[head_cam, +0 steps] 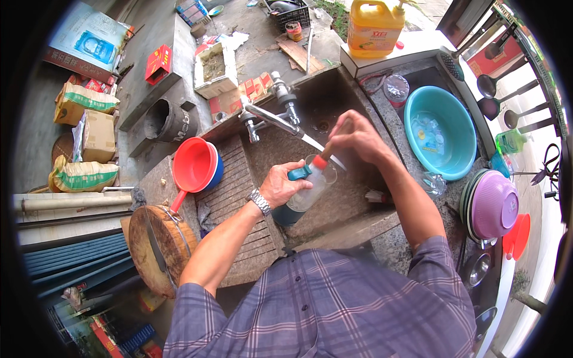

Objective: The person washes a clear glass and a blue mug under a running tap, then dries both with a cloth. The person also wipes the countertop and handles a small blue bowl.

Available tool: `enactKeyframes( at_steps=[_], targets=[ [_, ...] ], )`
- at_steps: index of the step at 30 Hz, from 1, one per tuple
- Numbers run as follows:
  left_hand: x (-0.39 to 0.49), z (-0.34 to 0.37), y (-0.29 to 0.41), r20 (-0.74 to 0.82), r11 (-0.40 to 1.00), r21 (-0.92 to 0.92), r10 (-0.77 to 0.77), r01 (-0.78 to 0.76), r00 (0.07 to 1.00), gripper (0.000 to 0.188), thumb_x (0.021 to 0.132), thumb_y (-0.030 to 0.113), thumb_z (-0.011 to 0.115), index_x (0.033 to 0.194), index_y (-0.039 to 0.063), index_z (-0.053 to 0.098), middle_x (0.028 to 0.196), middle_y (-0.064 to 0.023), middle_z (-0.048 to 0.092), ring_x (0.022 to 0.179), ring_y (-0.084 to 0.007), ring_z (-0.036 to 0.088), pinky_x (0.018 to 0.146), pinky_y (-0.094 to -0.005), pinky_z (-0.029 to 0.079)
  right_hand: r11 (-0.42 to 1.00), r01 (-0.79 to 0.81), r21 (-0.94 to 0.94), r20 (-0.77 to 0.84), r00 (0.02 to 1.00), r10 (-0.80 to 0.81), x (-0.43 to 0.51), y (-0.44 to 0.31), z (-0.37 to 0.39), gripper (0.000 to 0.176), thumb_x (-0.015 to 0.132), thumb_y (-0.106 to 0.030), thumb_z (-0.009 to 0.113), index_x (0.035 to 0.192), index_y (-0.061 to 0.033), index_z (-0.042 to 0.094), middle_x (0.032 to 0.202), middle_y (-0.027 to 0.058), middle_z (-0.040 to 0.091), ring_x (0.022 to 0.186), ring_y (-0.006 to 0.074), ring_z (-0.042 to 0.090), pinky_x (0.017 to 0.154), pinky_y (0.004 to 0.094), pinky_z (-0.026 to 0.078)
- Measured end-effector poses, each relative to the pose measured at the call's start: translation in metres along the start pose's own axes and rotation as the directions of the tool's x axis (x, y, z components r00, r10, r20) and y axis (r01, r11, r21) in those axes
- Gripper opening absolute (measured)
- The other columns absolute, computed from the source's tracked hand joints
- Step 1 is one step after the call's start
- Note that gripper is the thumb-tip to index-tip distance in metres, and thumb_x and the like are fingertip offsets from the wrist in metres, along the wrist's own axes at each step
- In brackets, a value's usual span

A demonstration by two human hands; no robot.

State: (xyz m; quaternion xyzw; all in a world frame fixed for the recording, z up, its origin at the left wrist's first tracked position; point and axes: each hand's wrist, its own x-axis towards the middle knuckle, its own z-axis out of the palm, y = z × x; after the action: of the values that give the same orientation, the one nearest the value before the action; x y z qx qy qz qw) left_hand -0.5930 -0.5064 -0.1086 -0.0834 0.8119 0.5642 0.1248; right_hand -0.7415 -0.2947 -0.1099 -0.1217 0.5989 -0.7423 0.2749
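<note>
My left hand point(283, 182), with a metal watch at the wrist, grips the teal handle point(300, 172) of a clear container point(302, 202) with a dark base. The container is tilted over the stone sink point(327, 215). My right hand point(361, 138) is closed around the wooden handle of a brush point(318, 162) with a red band. The brush's lower end reaches into the container's mouth; its tip is hard to make out. From the chrome faucet point(273, 117), a white stream of water point(323, 150) falls beside the brush, partly behind my right hand.
Left of the sink are a red dipper point(192, 163), a ribbed stone washboard point(230, 179) and a round wooden chopping block point(154, 250) with a knife. To the right stand a turquoise basin point(461, 152), stacked bowls point(490, 206) and a yellow jug point(374, 31).
</note>
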Motion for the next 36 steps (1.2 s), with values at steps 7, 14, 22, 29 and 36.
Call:
enactKeyframes(
  at_steps=[7,14,22,29,36],
  targets=[
    [-0.001,0.0,-0.003,0.041,1.0,0.029,0.009,-0.01,0.999,0.067,0.074,0.017,0.089,0.131,-0.005,0.061,0.114,-0.013,0.073,0.099,-0.0114,0.066,0.09,-0.0271,0.052,0.977,-0.191,-0.095,0.234,0.95,0.208,-0.004,-0.001,0.0,0.032,0.079,0.001,0.075,0.1,-0.0028,0.051,0.085,0.0112,0.066,0.076,0.021,0.069,0.064,0.0334,0.059],
    [-0.001,0.001,-0.007,0.066,0.999,0.032,0.004,-0.006,0.998,0.068,0.073,0.019,0.089,0.13,-0.004,0.062,0.12,-0.0161,0.071,0.105,-0.0155,0.067,0.094,-0.0286,0.051,0.961,-0.248,-0.121,0.126,0.957,0.263,0.003,0.005,-0.002,0.036,0.078,0.003,0.076,0.101,-0.0018,0.049,0.088,0.0126,0.063,0.075,0.0245,0.07,0.06,0.037,0.06],
    [-0.001,0.005,-0.009,0.006,0.999,0.04,-0.009,0.008,1.0,0.066,0.073,0.019,0.089,0.129,-0.003,0.063,0.12,-0.0171,0.071,0.107,-0.0143,0.066,0.093,-0.0291,0.052,0.918,-0.381,-0.11,0.074,0.918,0.389,-0.008,0.004,0.009,0.04,0.082,-0.006,0.077,0.104,0.0003,0.044,0.088,0.014,0.062,0.07,0.0238,0.07,0.057,0.0337,0.059],
    [-0.002,0.008,-0.013,-0.072,0.997,0.064,0.042,-0.037,0.996,0.068,0.073,0.02,0.089,0.13,-0.005,0.062,0.126,-0.0195,0.068,0.113,-0.0206,0.067,0.097,-0.0304,0.05,0.95,-0.288,-0.123,-0.074,0.957,0.281,-0.005,0.023,0.006,0.036,0.085,-0.01,0.076,0.099,0.0006,0.044,0.084,0.0148,0.061,0.068,0.0222,0.069,0.054,0.035,0.06],
    [-0.006,0.011,-0.017,-0.118,0.998,0.053,-0.019,0.026,0.993,0.072,0.072,0.02,0.092,0.132,-0.005,0.06,0.124,-0.015,0.069,0.11,-0.0141,0.063,0.097,-0.0292,0.05,0.973,-0.219,-0.074,-0.087,0.973,0.212,0.0,0.023,0.012,0.037,0.082,-0.006,0.073,0.102,0.0012,0.043,0.083,0.0149,0.061,0.069,0.0235,0.069,0.051,0.0343,0.059]
  ],
)
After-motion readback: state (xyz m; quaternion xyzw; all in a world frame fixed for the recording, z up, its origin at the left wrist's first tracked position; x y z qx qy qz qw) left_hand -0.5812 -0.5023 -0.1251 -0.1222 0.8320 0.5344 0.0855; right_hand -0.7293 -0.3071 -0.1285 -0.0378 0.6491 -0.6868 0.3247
